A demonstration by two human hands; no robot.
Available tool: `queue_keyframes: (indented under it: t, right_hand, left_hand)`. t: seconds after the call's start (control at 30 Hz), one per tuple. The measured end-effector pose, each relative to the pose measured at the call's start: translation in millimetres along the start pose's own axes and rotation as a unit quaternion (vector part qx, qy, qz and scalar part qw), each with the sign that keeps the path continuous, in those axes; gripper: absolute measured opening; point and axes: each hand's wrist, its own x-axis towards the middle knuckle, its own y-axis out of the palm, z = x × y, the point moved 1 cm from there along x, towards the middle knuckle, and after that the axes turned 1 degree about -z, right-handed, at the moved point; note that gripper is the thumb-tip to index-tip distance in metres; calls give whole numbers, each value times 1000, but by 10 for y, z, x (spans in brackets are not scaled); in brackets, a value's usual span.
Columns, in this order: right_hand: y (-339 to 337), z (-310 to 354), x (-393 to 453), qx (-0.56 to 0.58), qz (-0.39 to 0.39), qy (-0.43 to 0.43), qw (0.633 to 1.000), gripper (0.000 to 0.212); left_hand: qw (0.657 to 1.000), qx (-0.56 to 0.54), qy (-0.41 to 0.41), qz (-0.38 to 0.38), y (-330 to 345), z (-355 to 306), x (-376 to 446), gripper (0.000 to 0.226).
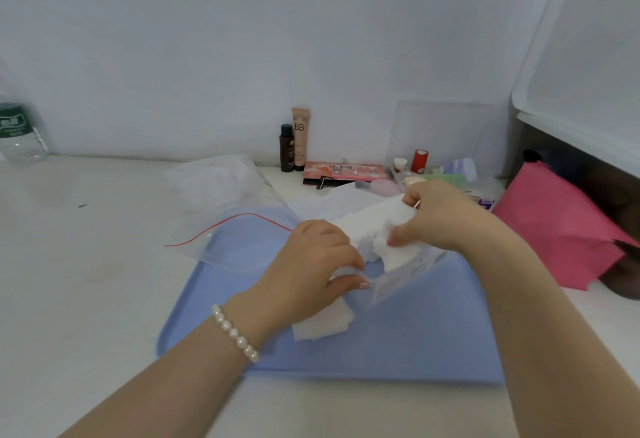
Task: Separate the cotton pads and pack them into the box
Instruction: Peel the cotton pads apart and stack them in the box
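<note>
I see my left hand (317, 264) and right hand (446, 218) both pinching a white cotton pad stack (375, 233) above the blue tray (415, 333); the clear box (405, 275) beneath is barely discernible.

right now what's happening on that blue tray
A person is pulling cotton pads apart over the blue tray. Both the left hand and the right hand grip a white stack of pads. A few loose pads lie under the left hand, beside a clear box.
</note>
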Motion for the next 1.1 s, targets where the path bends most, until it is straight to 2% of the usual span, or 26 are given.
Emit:
queue_keyframes:
  t: [0.17,0.3,0.47,0.7,0.97,1.1]
  right_hand:
    - [262,133,-16,-158,-68,16,985,40]
    - [428,213,16,-216,-37,30,975,36]
    - [460,220,17,-205,22,53,977,36]
    - [347,249,-56,-138,100,-8,985,44]
    - [323,282,-87,-117,154,-39,980,48]
    - [275,272,-90,-96,172,-28,980,47]
  left_hand:
    - [1000,13,-18,7,-39,9,-26,30]
    - [999,7,-30,30,-48,7,-36,28]
    - [998,2,-40,39,-58,13,-44,29]
    - [998,20,-64,21,-84,11,-40,45]
    - [993,-36,-115,-10,-99,23,-44,57]
    - [990,-52,-131,-9,-171,-4,-42,57]
